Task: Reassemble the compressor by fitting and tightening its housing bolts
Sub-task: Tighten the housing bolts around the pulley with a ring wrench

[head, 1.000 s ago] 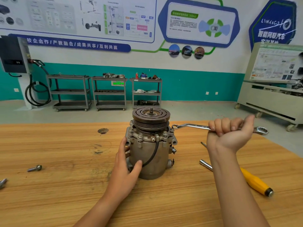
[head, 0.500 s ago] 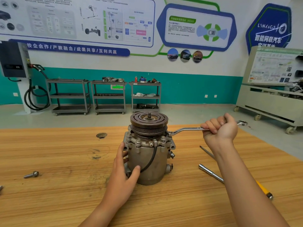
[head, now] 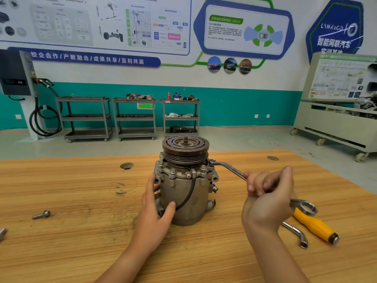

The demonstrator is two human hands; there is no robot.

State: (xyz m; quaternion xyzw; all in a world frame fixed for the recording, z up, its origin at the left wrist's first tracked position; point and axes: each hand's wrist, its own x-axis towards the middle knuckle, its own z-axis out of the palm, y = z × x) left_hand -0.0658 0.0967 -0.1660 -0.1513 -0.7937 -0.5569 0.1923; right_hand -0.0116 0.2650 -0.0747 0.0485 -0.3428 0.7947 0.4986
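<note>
Two-handed at worktop [head: 81, 201] centre: gripping upright compressor [head: 184, 193] with left hand [head: 155, 213], clenching wrench [head: 230, 168] in right hand [head: 267, 201], ring end on housing bolt [head: 212, 161].

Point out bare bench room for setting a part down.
Bare wood: between the small grey bolt and the left hand gripping the grey metal compressor; near edge between the forearms. Crowded: around the right hand holding the silver wrench, beside the yellow-handled screwdriver and bent socket wrench.
</note>
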